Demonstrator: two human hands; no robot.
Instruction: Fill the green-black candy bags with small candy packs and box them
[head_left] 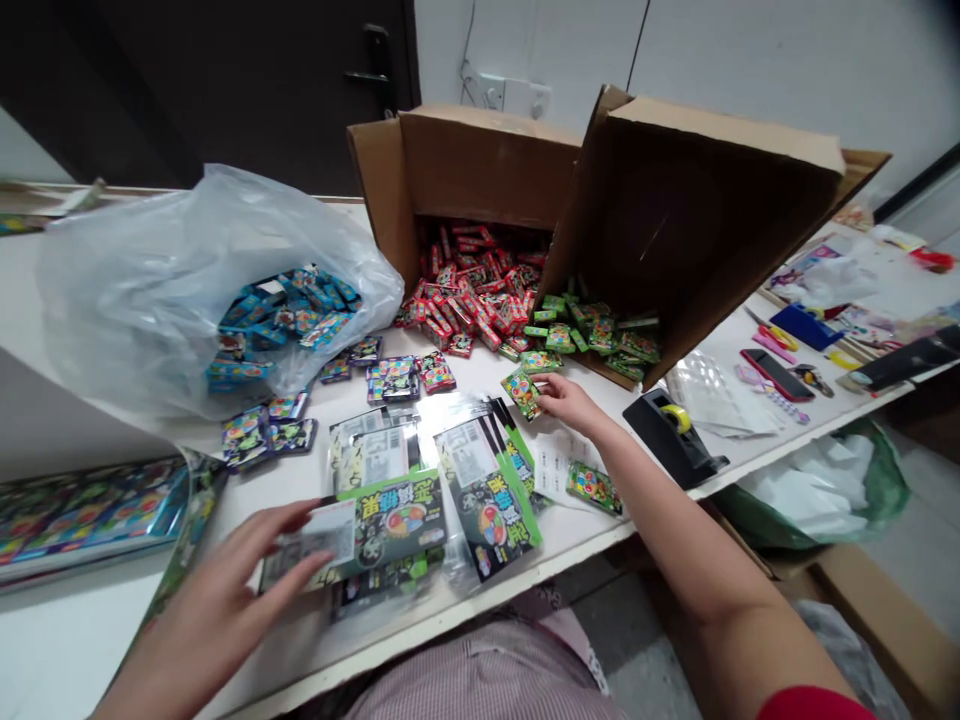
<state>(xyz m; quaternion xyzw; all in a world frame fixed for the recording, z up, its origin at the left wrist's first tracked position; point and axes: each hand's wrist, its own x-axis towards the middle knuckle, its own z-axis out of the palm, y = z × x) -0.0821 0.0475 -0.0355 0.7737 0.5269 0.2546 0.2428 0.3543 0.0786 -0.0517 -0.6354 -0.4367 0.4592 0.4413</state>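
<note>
My right hand [568, 402] pinches a small green candy box [522, 394] just in front of the pile of green boxes [600, 335]. At the lower left, my left hand [244, 575], somewhat blurred, has thumb and fingers closed on the end of a black-and-green printed plastic packet [401, 520]. More such packets [491, 500] lie flat in overlapping stacks between the hands. Near my right forearm, a single green box [594, 487] rests by a white printed paper [555, 462]. Purple boxes [394, 380] and a red box [436, 372] sit behind the packets.
Blue boxes [292, 315] fill a clear plastic bag [142, 290] at the left. Red boxes [480, 290] spill from an open carton [480, 170]; another carton [697, 220] leans beside it. A tape dispenser [675, 435] and a phone [778, 374] lie at the right.
</note>
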